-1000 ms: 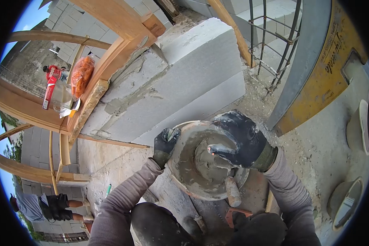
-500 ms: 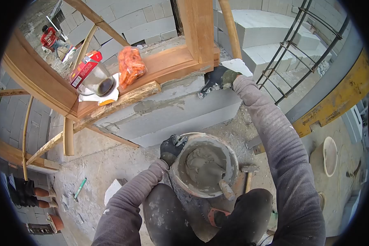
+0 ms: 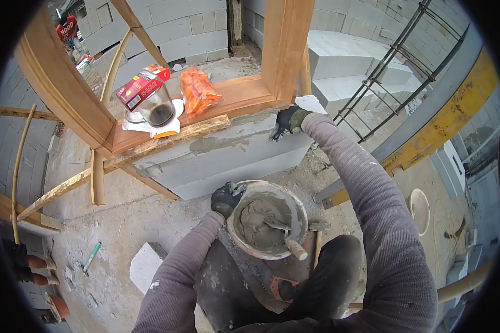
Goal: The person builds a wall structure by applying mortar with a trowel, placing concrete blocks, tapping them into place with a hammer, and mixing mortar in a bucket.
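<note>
My left hand (image 3: 226, 198), in a dark glove, is closed on the left rim of a round bucket (image 3: 302, 213). Grey mortar (image 3: 258, 225) lies inside the bucket, and a trowel (image 3: 295, 248) rests in it with its handle over the near rim. My right hand (image 3: 286, 122), also gloved, reaches to the right end of the low block wall (image 3: 233, 150), just below the wooden frame (image 3: 247, 91). Its fingers are against the wall by the frame's corner and partly hidden, so their grip cannot be made out.
On the frame's sill are a glass mug (image 3: 160, 114), a red box (image 3: 143, 89) and an orange-filled bag (image 3: 197, 93). A rebar cage (image 3: 397, 69) and a yellow-grey metal piece (image 3: 428, 133) stand right. A hammer (image 3: 318, 226) lies beside the bucket. Two other people are far left.
My right hand has gone from above the bucket to the wall's right end. My left hand has stayed at the bucket's rim. The camera view has shifted.
</note>
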The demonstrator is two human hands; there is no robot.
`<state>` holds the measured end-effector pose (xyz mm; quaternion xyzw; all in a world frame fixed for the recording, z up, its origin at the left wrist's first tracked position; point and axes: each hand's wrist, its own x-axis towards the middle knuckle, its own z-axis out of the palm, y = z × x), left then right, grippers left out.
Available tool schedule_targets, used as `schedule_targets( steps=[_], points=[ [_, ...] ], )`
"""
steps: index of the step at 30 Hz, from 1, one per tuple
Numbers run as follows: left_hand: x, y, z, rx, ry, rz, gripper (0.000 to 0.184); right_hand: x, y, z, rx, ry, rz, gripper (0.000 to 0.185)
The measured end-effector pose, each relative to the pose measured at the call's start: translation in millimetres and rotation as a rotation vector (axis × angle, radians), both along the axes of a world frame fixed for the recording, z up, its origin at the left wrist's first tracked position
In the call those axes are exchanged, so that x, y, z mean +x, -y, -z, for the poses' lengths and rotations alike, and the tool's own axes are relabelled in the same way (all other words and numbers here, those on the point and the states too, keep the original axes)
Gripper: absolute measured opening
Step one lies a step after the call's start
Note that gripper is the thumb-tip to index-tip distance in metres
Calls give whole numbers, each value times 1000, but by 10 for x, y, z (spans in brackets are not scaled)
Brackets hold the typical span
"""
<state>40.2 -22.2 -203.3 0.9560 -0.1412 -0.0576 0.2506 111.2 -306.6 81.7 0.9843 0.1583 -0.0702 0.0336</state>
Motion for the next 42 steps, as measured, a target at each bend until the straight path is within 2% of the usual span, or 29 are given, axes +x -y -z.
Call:
schedule_targets(
  steps=[2,3,4,6,8,9,10,12,14,15,17,18,19,21,23,24,26,27,29,30,32,33,35,37,42],
  points=[
    [-9,8,9,22,13,11,61,-271,-150,-165,1,86,79,66],
    [-18,13,6,25,25,-2,61,267,246,841,21,137,97,71],
    [-30,20,15,27,36,-15,61,54,240,863,22,133,113,71],
    [-102,13,-9,5,28,-15,60,-727,42,1013,80,701,510,78],
    [-126,56,-124,-110,49,-115,58,-1426,-4,1305,386,504,630,81],
    [-95,61,-63,-83,36,-144,56,-1765,-13,1476,416,406,642,79],
    [-85,60,-33,-79,46,-129,56,-2006,97,1937,472,366,645,73],
    [-86,40,-32,-100,66,-141,57,-2483,195,2100,508,265,621,58],
    [-127,32,-93,-108,57,-163,58,-2792,543,2638,599,273,559,46],
    [-129,54,-121,-114,32,-193,60,-2762,629,2699,601,288,565,46],
    [-96,68,-68,-104,53,-205,60,-2827,759,2743,823,160,1128,36],
    [-102,55,3,-91,65,-231,60,-2839,801,2769,831,157,1145,36],
    [-84,46,137,-81,169,-233,59,-2783,806,2755,791,260,1140,33],
    [-60,36,113,-44,94,-235,59,-2712,795,2711,764,361,1155,30],
    [-69,13,158,-42,52,-244,66,-2699,773,2676,972,43,1089,28],
    [-83,-11,217,-21,50,-232,66,-2704,740,2690,990,34,1104,28],
    [-168,-1,281,-207,158,-311,64,-2725,693,2726,742,31,842,31],
    [-208,-14,199,-162,61,-313,63,-2713,690,2725,757,21,857,31],
    [-266,13,60,-103,49,-317,63,-2703,674,2668,661,10,711,25],
    [-262,52,15,-67,46,-333,63,-2704,648,2675,668,8,721,25],
    [-242,63,74,-6,76,-338,65,-2687,608,2684,621,11,712,37],
    [-219,58,91,61,79,-337,66,-2682,602,2675,635,-76,713,50],
    [-113,-9,203,171,118,-301,72,-2637,560,2724,649,-134,714,54],
    [-66,-48,287,134,145,-286,72,-2631,540,2696,671,-215,687,62],
    [-93,9,186,133,141,-291,72,-2591,482,2591,642,-279,663,60]
  ],
)
